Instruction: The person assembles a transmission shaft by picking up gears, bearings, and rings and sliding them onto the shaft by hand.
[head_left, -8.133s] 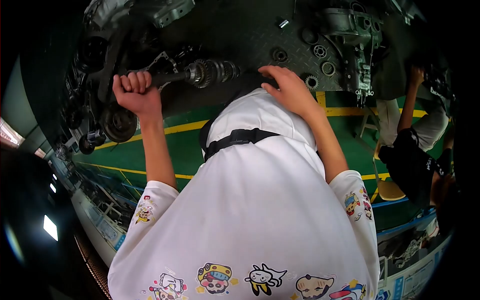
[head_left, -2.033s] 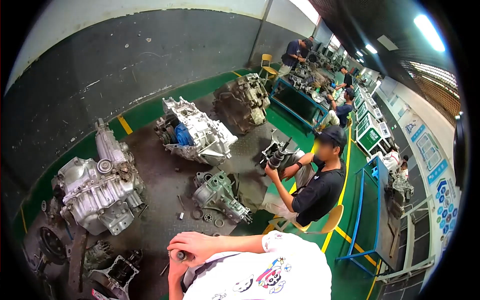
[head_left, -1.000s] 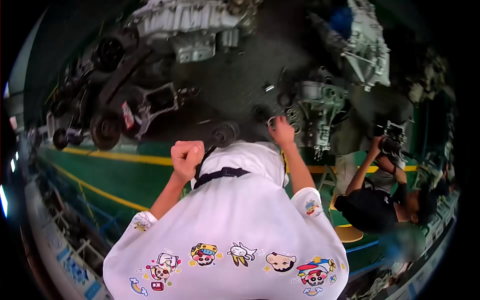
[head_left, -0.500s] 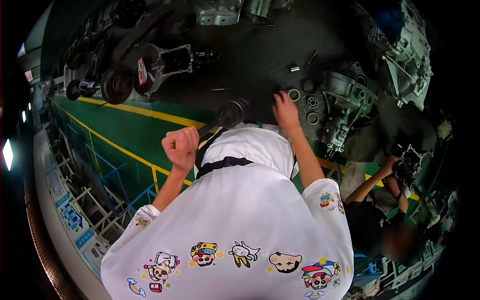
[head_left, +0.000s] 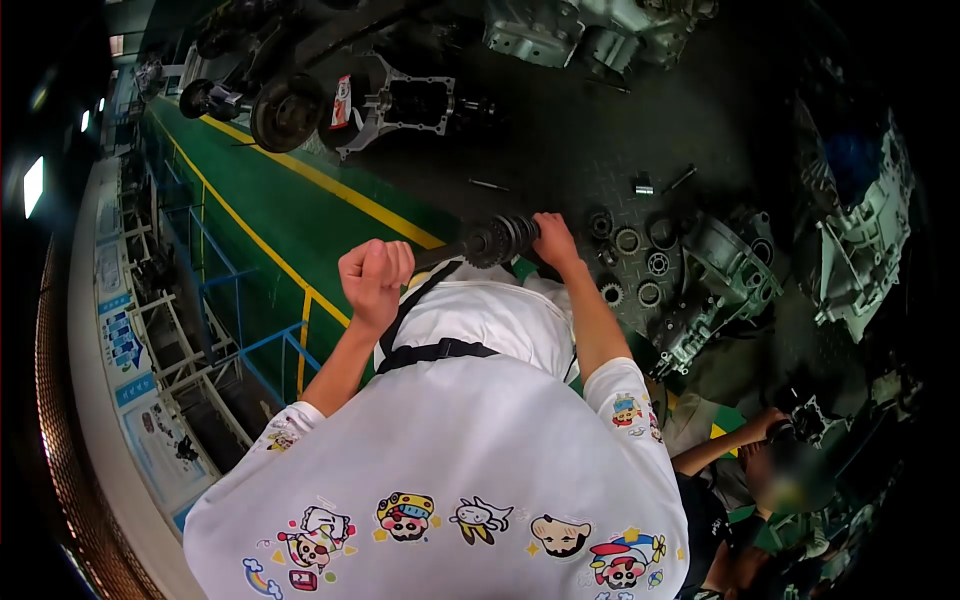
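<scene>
A dark shaft with gears (head_left: pixel 488 243) lies almost level in front of my waist. My left hand (head_left: pixel 376 282) is wrapped round its thin end on the left. At the geared right end, my right hand (head_left: pixel 552 240) has its fingers closed against the shaft's tip. Just right of that hand, several loose rings and gears lie on the dark metal surface, among them a toothed ring (head_left: pixel 627 240), a bearing (head_left: pixel 657 263) and a small gear (head_left: pixel 611 293).
An open metal housing (head_left: pixel 420 105) and a round drum (head_left: pixel 288 112) stand at the upper left. A gearbox casing (head_left: pixel 725 265) is on the right, a larger casing (head_left: pixel 865 235) beyond it. Another person's hand (head_left: pixel 765 425) holds a part at the lower right. A short cylinder (head_left: pixel 642 185) lies farther back.
My right hand has moved from the loose rings to the shaft's geared end and closed on it. The shaft is now more level. The view has turned, shifting the surroundings.
</scene>
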